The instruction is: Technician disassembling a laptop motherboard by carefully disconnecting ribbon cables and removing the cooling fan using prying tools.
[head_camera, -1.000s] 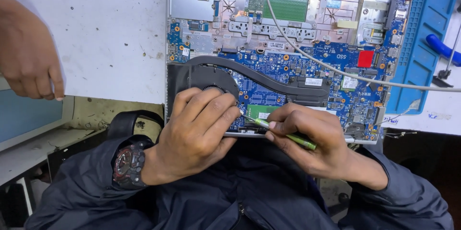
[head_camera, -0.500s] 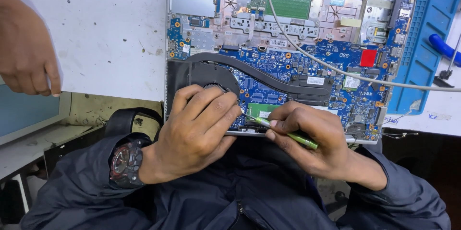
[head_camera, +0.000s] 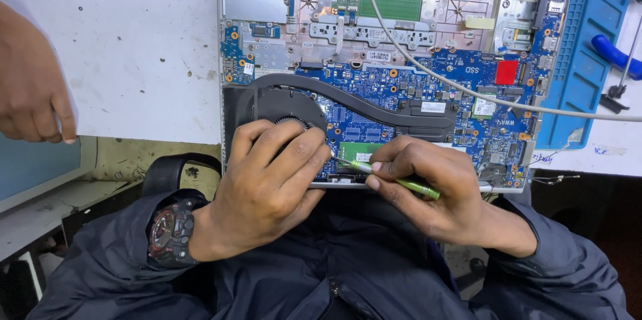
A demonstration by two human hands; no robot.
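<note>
An opened laptop (head_camera: 401, 39) lies bottom-up on the white table, its blue circuit board (head_camera: 428, 102), black fan (head_camera: 281, 109) and curved black heat pipe showing. My left hand (head_camera: 267, 186) rests on the laptop's near edge, fingers curled over the fan. My right hand (head_camera: 435, 193) grips a thin green tool (head_camera: 408, 183) like a pen. Its tip points left at the green memory module (head_camera: 361, 153) by the near edge, close to my left fingertips.
A blue work mat (head_camera: 588, 59) lies under the laptop's right side, with a blue-handled tool (head_camera: 615, 56) on it. A grey cable (head_camera: 468, 89) crosses the board to the right. Another person's hand (head_camera: 30, 89) hangs at the left edge over the white table (head_camera: 134, 52).
Both my hands stay in the same place on the laptop. The view has shifted slightly; the other person's hand at the left has barely moved.
</note>
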